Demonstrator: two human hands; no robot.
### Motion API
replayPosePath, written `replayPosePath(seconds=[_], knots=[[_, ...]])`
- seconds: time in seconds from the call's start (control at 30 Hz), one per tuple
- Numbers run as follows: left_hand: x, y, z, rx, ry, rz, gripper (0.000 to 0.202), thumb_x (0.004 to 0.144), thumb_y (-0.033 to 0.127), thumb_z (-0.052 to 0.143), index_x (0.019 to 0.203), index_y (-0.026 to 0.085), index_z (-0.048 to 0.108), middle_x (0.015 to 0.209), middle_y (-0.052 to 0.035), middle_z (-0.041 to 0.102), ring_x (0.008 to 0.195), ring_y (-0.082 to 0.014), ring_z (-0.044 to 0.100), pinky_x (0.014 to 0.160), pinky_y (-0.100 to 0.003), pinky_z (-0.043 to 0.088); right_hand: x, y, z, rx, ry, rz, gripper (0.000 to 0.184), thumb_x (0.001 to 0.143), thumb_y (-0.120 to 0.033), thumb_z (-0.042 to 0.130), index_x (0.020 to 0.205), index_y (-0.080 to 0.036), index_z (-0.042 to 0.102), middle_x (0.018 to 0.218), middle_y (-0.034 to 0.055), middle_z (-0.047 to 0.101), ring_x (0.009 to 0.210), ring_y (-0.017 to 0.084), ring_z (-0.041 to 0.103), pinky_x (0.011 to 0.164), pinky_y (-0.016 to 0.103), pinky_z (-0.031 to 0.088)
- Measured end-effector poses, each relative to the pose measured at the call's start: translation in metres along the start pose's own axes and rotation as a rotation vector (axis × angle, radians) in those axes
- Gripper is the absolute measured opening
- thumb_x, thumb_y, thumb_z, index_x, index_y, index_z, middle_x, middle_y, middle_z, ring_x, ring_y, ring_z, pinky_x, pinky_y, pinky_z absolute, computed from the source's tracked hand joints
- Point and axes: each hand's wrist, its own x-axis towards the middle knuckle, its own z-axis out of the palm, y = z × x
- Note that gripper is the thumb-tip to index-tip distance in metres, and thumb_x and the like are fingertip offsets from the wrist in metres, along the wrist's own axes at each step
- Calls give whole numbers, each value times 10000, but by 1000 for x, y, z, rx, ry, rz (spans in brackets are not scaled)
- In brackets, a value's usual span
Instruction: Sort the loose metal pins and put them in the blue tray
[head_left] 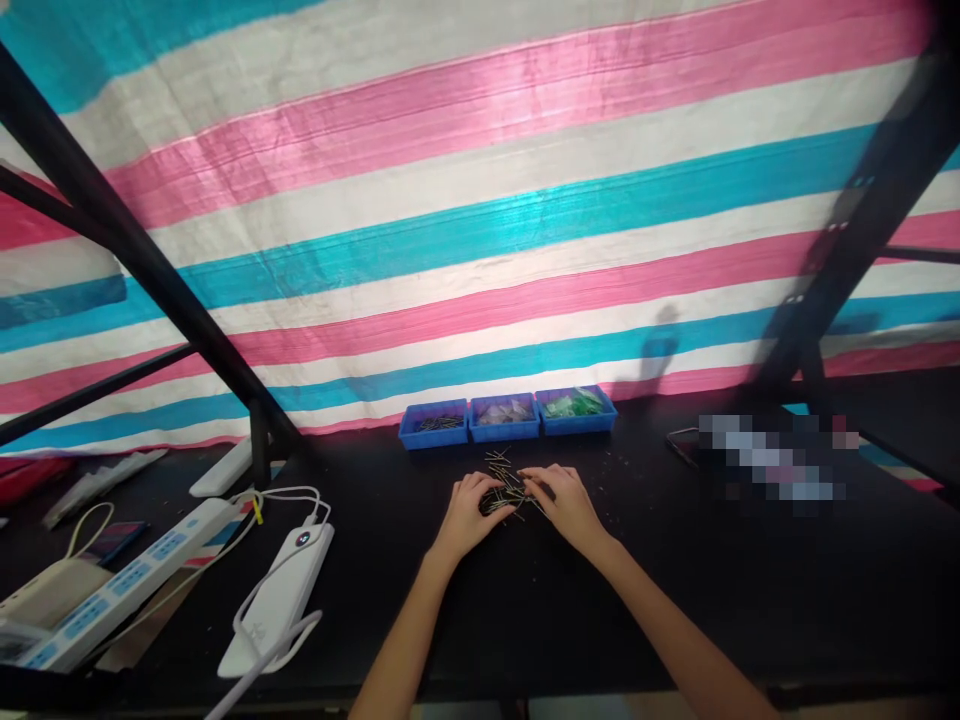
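A loose pile of thin, dark metal pins [504, 476], perhaps nails or long screws, lies on the black table between my hands. My left hand [471, 508] curves around the pile's left side, with thumb and fingers apart and touching its edge. On the opposite side, my right hand [562, 505] has its fingertips bent close to the thumb over the pile. What those fingertips hold, if anything, is too small to make out. Just behind the pile stand three blue trays: one with similar dark pins [441, 424], one with clear packets [504, 413], one with green packets [574, 403].
At left, a white power bank [279, 600] with cables lies near a long power strip [135, 585]. Black frame posts [161, 265] slant up on both sides. A striped sheet [480, 250] hangs behind the table. A blurred-out patch [772, 455] covers something at right.
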Motion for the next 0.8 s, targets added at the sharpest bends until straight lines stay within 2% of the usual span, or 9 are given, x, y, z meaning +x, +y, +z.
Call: replayPosePath(seconds=[0.17, 0.3, 0.53, 0.67, 0.8], knots=[[0, 3, 0, -47, 12, 21, 310, 737, 414, 608, 999, 246, 607, 972, -44, 612, 921, -213, 531, 804, -354, 372, 1, -1, -1, 16, 2, 28, 215, 867, -317, 472, 982, -237, 635, 732, 7, 683, 738, 169, 573, 775, 322, 351], [1, 6, 1, -69, 22, -8, 308, 755, 428, 581, 996, 238, 609, 865, -41, 621, 861, -209, 549, 784, -356, 379, 0, -2, 1, 16, -46, 67, 211, 843, -369, 501, 908, -248, 661, 676, -9, 681, 666, 162, 578, 723, 313, 362], [3, 10, 6, -215, 98, -40, 249, 753, 423, 589, 898, 232, 653, 798, -36, 619, 810, -195, 563, 773, -350, 397, -1, -5, 7, 192, -58, 30, 269, 881, -284, 401, 1048, -255, 611, 914, 23, 678, 843, 182, 589, 782, 323, 393], [3, 11, 7, -411, 144, -51, 230, 767, 401, 579, 841, 202, 669, 790, -42, 612, 776, -172, 567, 733, -305, 432, -2, -10, 6, 290, -103, 4, 271, 878, -277, 410, 1083, -266, 586, 847, 6, 684, 893, 186, 590, 841, 339, 391], [4, 10, 6, -507, 165, -92, 233, 753, 394, 594, 771, 178, 680, 766, -45, 603, 722, -157, 560, 662, -275, 438, -2, -13, 5, 331, -131, 59, 274, 853, -323, 447, 1068, -254, 601, 797, 21, 683, 877, 208, 611, 817, 355, 431]])
